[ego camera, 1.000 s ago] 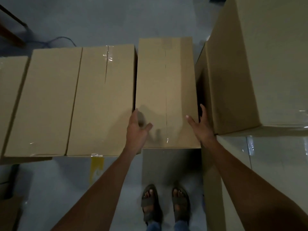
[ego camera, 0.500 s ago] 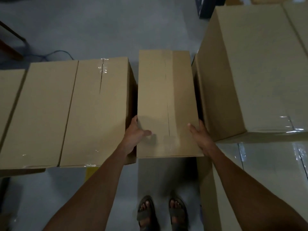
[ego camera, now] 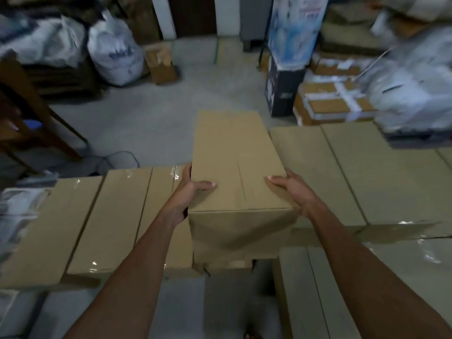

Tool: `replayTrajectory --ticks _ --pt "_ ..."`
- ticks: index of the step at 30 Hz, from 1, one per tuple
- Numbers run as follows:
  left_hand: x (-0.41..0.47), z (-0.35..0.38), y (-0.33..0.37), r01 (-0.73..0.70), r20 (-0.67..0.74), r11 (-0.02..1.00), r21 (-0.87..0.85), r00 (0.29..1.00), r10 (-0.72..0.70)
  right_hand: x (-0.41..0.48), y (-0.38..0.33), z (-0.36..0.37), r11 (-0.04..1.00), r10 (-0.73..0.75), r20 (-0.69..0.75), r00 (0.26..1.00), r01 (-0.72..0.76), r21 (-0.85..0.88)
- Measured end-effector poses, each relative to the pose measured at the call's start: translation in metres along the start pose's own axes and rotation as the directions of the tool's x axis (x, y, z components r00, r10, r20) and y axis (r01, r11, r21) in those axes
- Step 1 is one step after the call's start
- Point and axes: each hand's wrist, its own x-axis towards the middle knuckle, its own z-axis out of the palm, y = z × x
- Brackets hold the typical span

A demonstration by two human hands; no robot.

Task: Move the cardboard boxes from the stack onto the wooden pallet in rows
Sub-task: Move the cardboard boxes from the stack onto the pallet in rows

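A long plain cardboard box [ego camera: 234, 165] is held up in front of me, its near end raised above the boxes around it. My left hand [ego camera: 189, 192] grips its near left corner, thumb on top. My right hand [ego camera: 291, 192] clasps the near right corner. To the left lies a row of taped boxes [ego camera: 97, 216]. On the right stands a taller stack of boxes [ego camera: 354, 172], with another box [ego camera: 318, 289] lower down at the near right. No wooden pallet shows.
A wooden chair [ego camera: 24, 113] stands at the far left. White sacks [ego camera: 115, 55] and a small open carton [ego camera: 161, 62] sit at the back left. A tall blue printed box [ego camera: 291, 52] and strapped parcels [ego camera: 335, 104] are at the back right. Grey floor [ego camera: 159, 113] lies ahead.
The box has been lifted out from between the row and the stack, both hands gripping its near corners. The view has tilted up from the floor toward the room.
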Motion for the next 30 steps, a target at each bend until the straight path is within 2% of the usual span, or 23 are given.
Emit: replayTrajectory --ticks 6,11,17,23,30 --pt "-0.11 -0.002 0.141 -0.246 -0.014 0.969 -0.014 0.969 0.246 -0.114 -0.149 -0.025 0.973 -0.232 -0.008 0.973 0.232 -0.013" --pt "-0.204 -0.014 0.195 -0.37 0.012 0.929 -0.016 0.929 0.37 -0.226 -0.194 -0.03 0.913 -0.405 -0.074 0.911 0.407 0.024" --pt "-0.31 -0.017 0.178 -0.495 -0.026 0.869 -0.017 0.869 0.495 -0.335 -0.175 -0.022 0.867 -0.497 -0.08 0.864 0.498 -0.006" --pt "-0.369 0.001 0.132 -0.491 -0.001 0.87 -0.051 0.871 0.492 -0.415 -0.136 -0.032 0.873 -0.488 -0.115 0.865 0.485 -0.059" --pt "-0.408 0.066 0.097 -0.468 0.116 0.883 -0.025 0.876 0.468 -0.478 -0.069 -0.085 0.885 -0.466 -0.231 0.854 0.449 -0.124"
